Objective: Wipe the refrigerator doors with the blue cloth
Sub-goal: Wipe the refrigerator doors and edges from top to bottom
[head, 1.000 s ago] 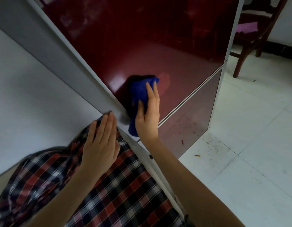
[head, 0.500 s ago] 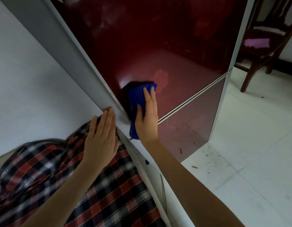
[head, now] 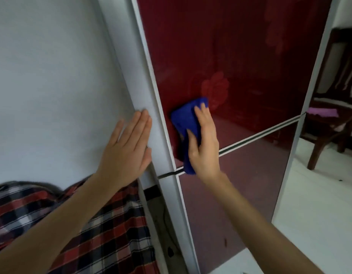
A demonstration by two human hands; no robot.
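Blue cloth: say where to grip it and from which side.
Take the blue cloth by its bare left long edge, coming from the front. It lies folded flat against the upper red door, so its back cannot be reached; a flat palm on the broad face, as the right hand presses now, with the thumb over that edge, likely gives the surest grip.
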